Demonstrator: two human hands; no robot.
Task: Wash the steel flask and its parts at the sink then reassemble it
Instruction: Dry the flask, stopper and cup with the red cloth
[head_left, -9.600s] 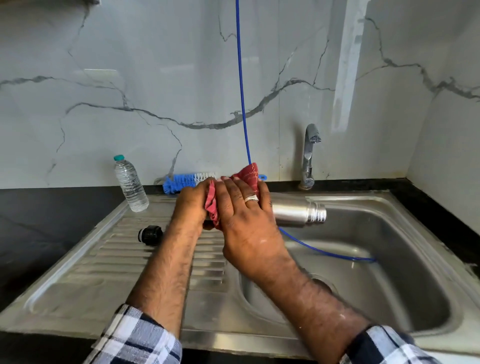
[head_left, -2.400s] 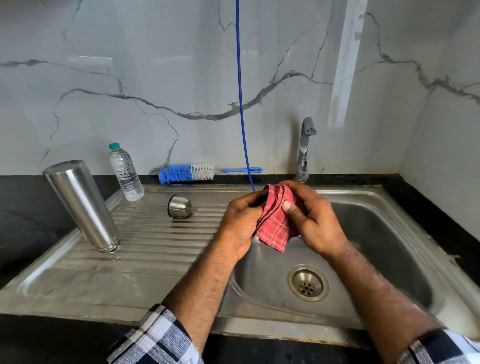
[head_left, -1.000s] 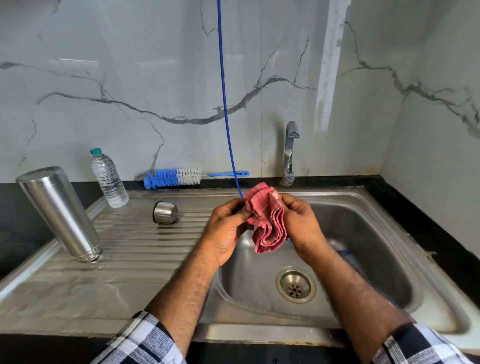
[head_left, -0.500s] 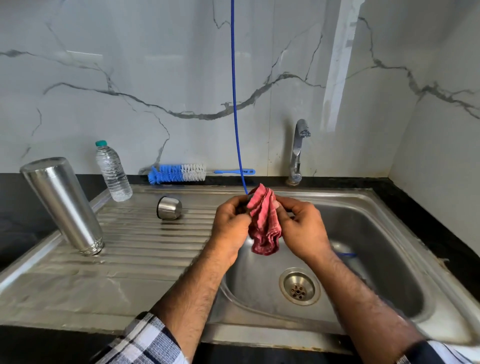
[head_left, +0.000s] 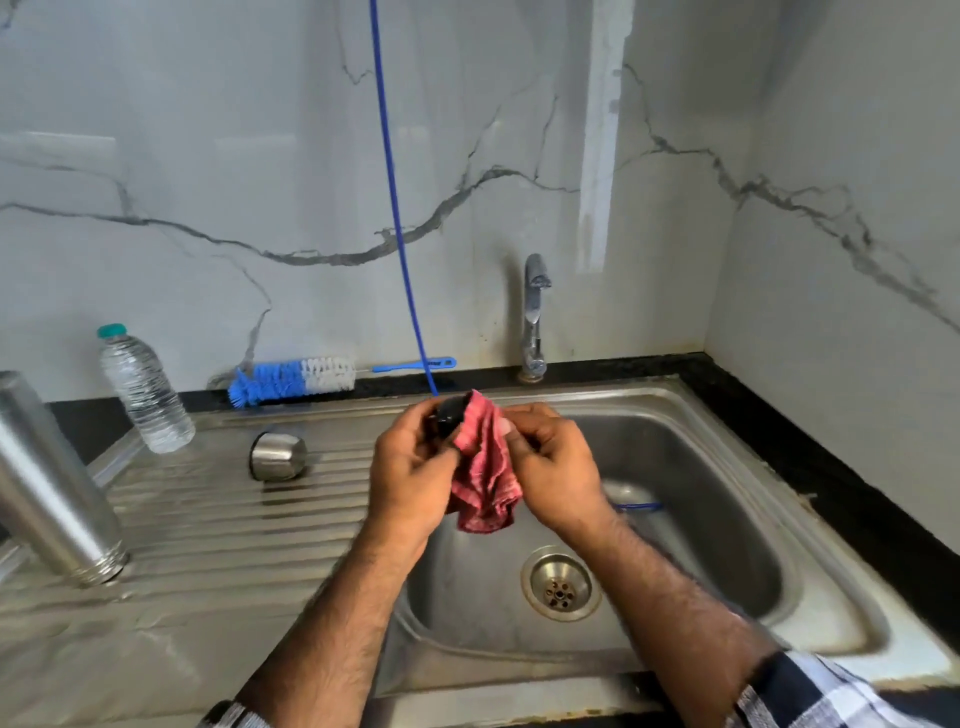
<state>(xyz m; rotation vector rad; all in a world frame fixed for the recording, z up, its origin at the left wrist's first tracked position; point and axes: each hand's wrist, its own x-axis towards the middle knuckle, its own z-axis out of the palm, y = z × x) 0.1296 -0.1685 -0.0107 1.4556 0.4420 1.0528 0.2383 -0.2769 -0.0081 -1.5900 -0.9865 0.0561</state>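
Observation:
The steel flask body (head_left: 49, 483) stands upside down, mouth on the ribbed drainboard (head_left: 218, 525), at the far left. Its steel cup lid (head_left: 278, 456) lies on its side further back on the drainboard. Over the left edge of the sink basin (head_left: 691, 519), my left hand (head_left: 415, 467) grips the black stopper (head_left: 451, 414). My right hand (head_left: 556, 467) pinches a red checked cloth (head_left: 485, 478) against the stopper; the cloth hangs down between both hands.
A plastic water bottle (head_left: 143, 389) stands at the back left. A blue and white bottle brush (head_left: 291, 376) lies along the wall. A blue hose (head_left: 397, 223) hangs down into the basin. The tap (head_left: 535, 312) stands behind the basin, with the drain (head_left: 560, 584) below my hands.
The cloth has shifted to the right, uncovering the black stopper in my left hand. Earlier, the flask body was set mouth down on the drainboard.

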